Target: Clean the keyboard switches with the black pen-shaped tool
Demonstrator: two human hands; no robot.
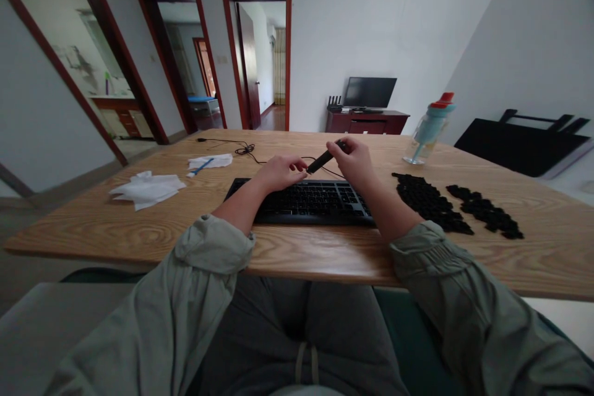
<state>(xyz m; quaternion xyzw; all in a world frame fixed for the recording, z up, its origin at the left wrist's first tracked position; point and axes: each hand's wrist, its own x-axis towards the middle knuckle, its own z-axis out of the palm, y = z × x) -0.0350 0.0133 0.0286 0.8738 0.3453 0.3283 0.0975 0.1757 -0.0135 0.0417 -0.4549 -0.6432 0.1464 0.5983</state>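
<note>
Your right hand [355, 159] kept a closed grip on a black tool [325, 159] above the keyboard [306, 201]; your left hand [278, 172] pinched its tip. The wood-grain counter [139, 229] carried loose keycaps [431, 201], tissues [147, 189] and a bottle [429, 130]. White walls, open doorways, and a monitor [370, 92] stood behind.

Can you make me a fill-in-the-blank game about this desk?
1. The right hand holds a black ____ over the keyboard.
2. The loose black keycaps lie to the ____ of the keyboard.
3. The bottle has a ____ cap.
4. The white tissues lie on the ____ side of the table.

Missing words: tool; right; red; left
</note>
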